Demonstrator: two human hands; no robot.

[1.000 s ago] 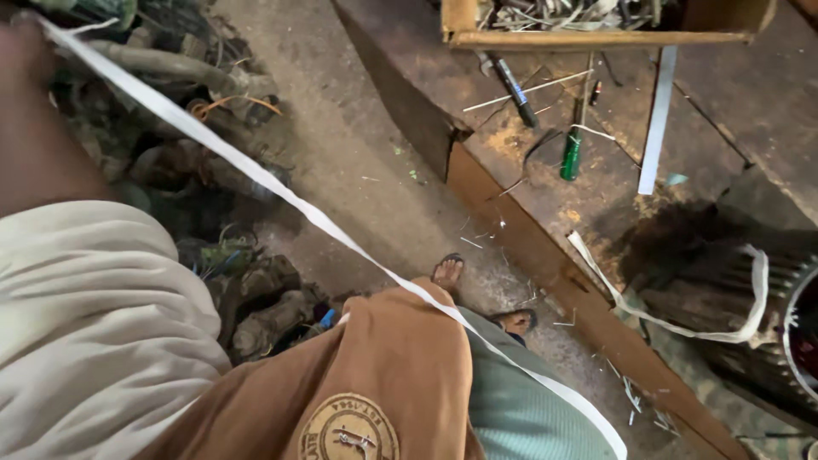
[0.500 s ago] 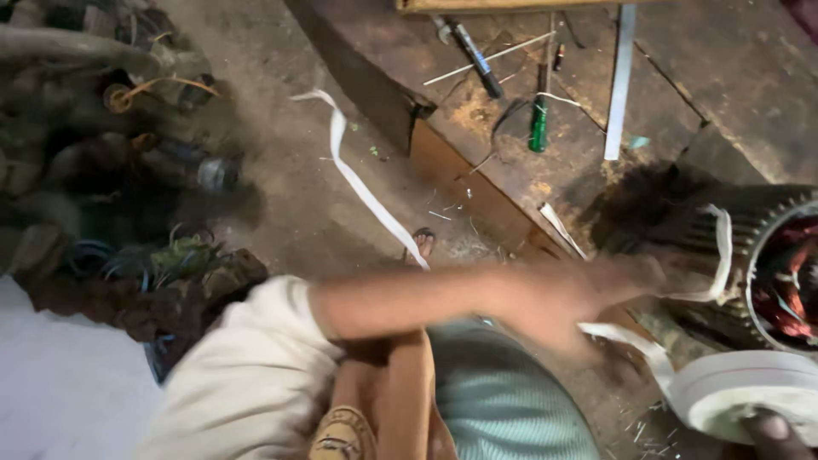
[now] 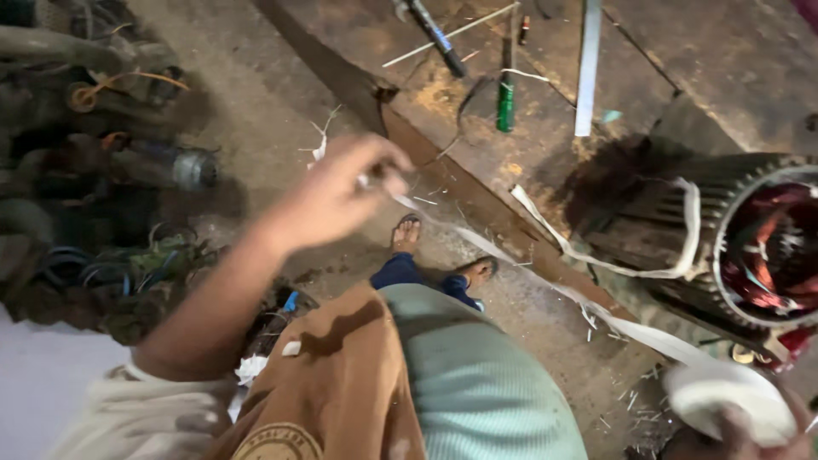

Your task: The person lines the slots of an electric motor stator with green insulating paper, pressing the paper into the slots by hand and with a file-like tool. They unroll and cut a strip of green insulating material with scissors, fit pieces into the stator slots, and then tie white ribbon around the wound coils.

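Left hand (image 3: 336, 196), frame centre, pinches white tape (image 3: 545, 277) in a closed grip; right hand (image 3: 750, 426), lower right, clasps the white roll (image 3: 724, 400).

Count: 2 hands – left (image 3: 341, 200) pinching white tape strip (image 3: 630, 328), right (image 3: 750, 426) at bottom edge on 1 white tape roll (image 3: 724, 400). 1 motor stator (image 3: 750, 247) w/ copper windings, 1 white band (image 3: 690, 230) looped over it. On wooden platform (image 3: 682, 60): 1 green-handled screwdriver (image 3: 506, 102), 1 dark pen-like tool (image 3: 434, 34), 1 flat white strip (image 3: 588, 68), 1 thin stick (image 3: 447, 36). 2 sandalled feet (image 3: 406, 234) on floor. Scrap pile (image 3: 94, 170) at left: too jumbled to count.
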